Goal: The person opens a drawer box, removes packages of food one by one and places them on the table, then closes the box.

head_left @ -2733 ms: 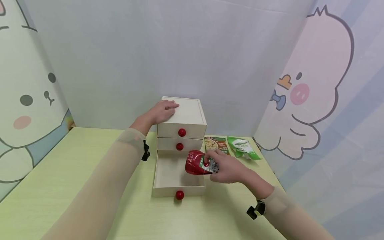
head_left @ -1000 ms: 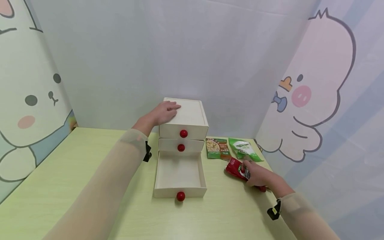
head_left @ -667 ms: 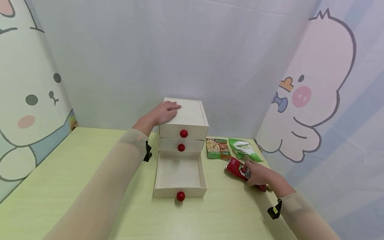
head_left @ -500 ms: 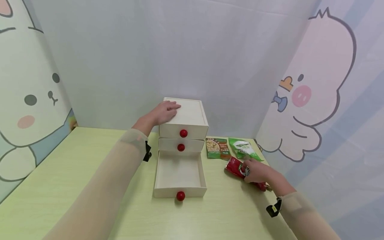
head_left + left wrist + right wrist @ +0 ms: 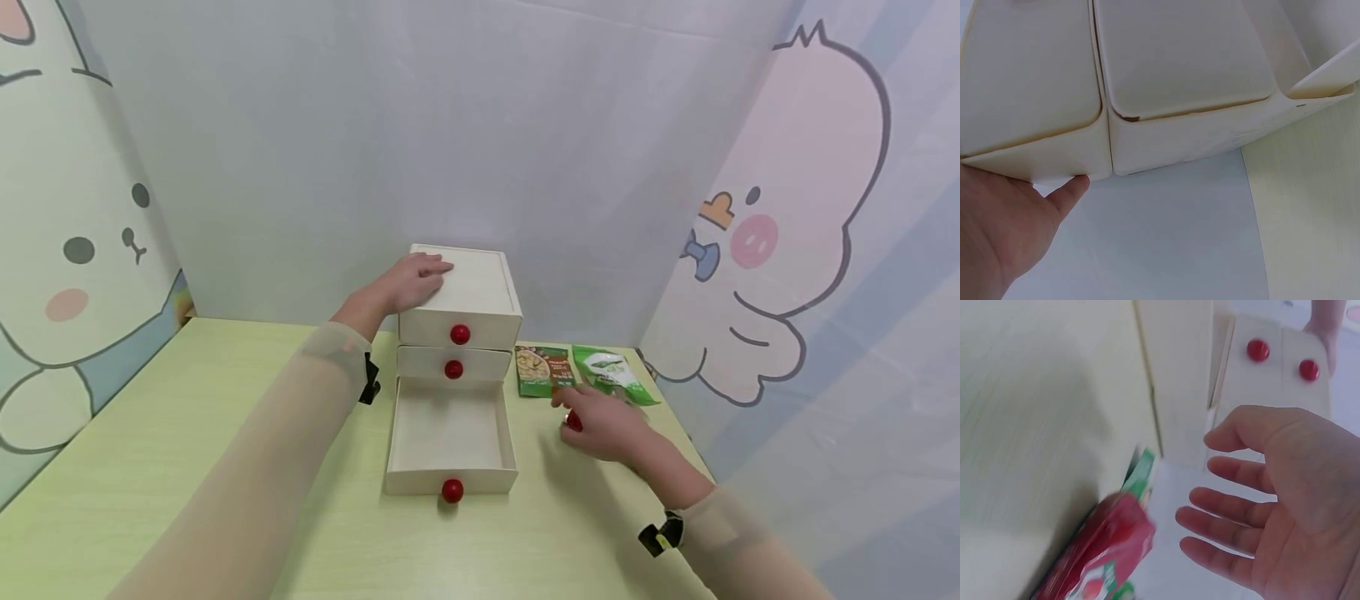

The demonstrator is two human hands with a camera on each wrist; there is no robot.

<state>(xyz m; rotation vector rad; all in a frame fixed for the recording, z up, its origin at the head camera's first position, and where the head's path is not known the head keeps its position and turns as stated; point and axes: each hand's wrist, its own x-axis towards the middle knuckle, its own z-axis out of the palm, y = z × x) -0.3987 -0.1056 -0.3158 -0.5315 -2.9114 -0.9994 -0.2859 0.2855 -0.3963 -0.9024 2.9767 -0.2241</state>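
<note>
My left hand (image 5: 411, 282) rests on the top of a white drawer cabinet (image 5: 476, 279), and the left wrist view shows its thumb against the cabinet's side. The cabinet has red round knobs, and its bottom drawer (image 5: 450, 429) is pulled out with nothing inside. To the right of that drawer hovers my right hand (image 5: 609, 423), fingers apart and holding nothing. A red snack pouch (image 5: 1107, 540) lies on the table beside the right hand; the hand covers most of it in the head view, leaving a bit of red showing.
Behind the right hand lie a green and brown food packet (image 5: 543, 371) and a green and white bag (image 5: 613, 373). A curtain with cartoon figures stands behind the pale table (image 5: 247, 392).
My right hand carried the red pouch from over the open drawer to the table at the right. Since then it has let go and moved left and up. The left hand stays put.
</note>
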